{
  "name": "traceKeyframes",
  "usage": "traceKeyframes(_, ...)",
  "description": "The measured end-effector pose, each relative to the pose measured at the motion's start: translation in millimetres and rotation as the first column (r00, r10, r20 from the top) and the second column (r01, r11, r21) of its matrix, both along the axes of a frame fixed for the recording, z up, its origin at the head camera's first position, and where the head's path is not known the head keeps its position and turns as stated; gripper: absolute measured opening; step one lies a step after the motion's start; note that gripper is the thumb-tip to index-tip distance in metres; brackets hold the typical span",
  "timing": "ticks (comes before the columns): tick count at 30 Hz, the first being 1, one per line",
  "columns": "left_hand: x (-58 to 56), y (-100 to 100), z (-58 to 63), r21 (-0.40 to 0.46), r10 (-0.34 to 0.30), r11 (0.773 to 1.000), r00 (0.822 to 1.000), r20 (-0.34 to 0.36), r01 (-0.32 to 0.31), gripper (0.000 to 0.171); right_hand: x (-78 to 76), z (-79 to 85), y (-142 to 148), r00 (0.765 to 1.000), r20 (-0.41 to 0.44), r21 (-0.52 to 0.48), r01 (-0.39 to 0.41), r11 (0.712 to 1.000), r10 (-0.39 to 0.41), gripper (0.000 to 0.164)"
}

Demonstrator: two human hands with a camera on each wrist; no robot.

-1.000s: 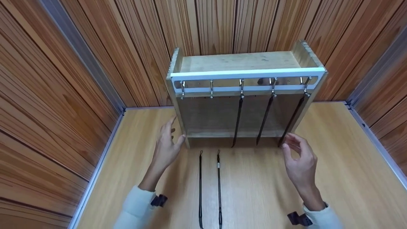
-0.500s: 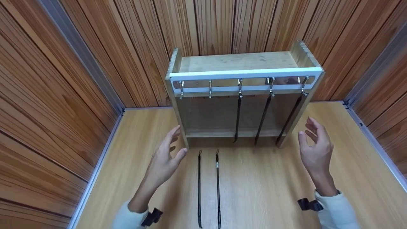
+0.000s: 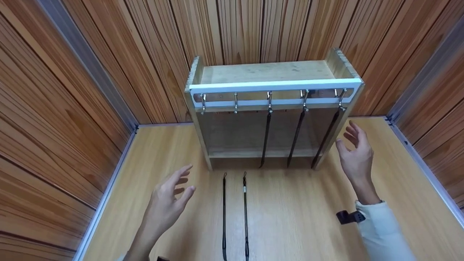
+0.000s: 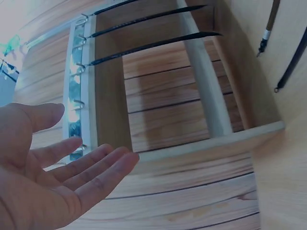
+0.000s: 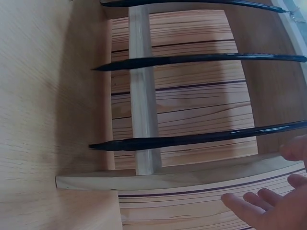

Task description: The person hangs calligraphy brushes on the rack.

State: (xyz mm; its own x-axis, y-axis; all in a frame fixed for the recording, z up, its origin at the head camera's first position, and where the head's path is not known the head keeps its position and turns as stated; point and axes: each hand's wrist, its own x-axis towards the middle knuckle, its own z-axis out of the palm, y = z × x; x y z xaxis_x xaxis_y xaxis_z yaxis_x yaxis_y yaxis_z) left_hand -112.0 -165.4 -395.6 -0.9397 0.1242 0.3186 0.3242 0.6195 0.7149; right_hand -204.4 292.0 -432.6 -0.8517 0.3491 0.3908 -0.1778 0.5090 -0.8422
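My left hand (image 3: 165,201) is held above the table left of two slim black brushes (image 3: 224,214), its fingers loosely spread and nothing in them. The brushes lie side by side, cord loops toward the wooden rack (image 3: 197,127). My right hand (image 3: 357,157) hovers beside the rack's right side, fingers slightly bent, holding nothing. From the rack's white hook rail (image 3: 250,86) hang three black brushes, a left one (image 3: 266,139), a middle one (image 3: 296,139) and a right one (image 3: 326,139). Their pointed tips hang downward. The two left hooks (image 3: 236,103) carry nothing.
The rack stands on the light wooden table (image 3: 286,214), near the wood-plank back wall (image 3: 243,29). Plank walls with metal edging close in the left (image 3: 54,127) and right sides. The rack has an open top shelf (image 3: 268,71).
My left hand has drawn back toward me from the rack's left side. The right hand has moved away from the right hanging brush's tip, outward and slightly up. The brushes hang nearly as before.
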Motion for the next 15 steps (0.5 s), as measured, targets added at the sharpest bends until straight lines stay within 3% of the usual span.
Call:
traceKeyframes(4,-1.5,-9,-13.4,0.036,0.012,0.999,0.998,0.07,-0.014,0.042,-6.1,0.7,0,0.998,0.042,0.004,-0.048,0.999,0.048,0.06)
traceKeyframes(8,-9.3,-20,-30.4,0.062,0.033,0.997,0.988,0.153,-0.043,0.042,-17.5,2.9,0,0.996,0.02,0.003,-0.089,0.996,0.088,0.062)
traceKeyframes(15,-18.9,-36,-71.5,0.085,0.1,0.988,0.958,0.269,-0.127,0.053,-27.9,-0.6,4,0.997,-0.06,0.003,-0.05,0.999,0.05,0.056)
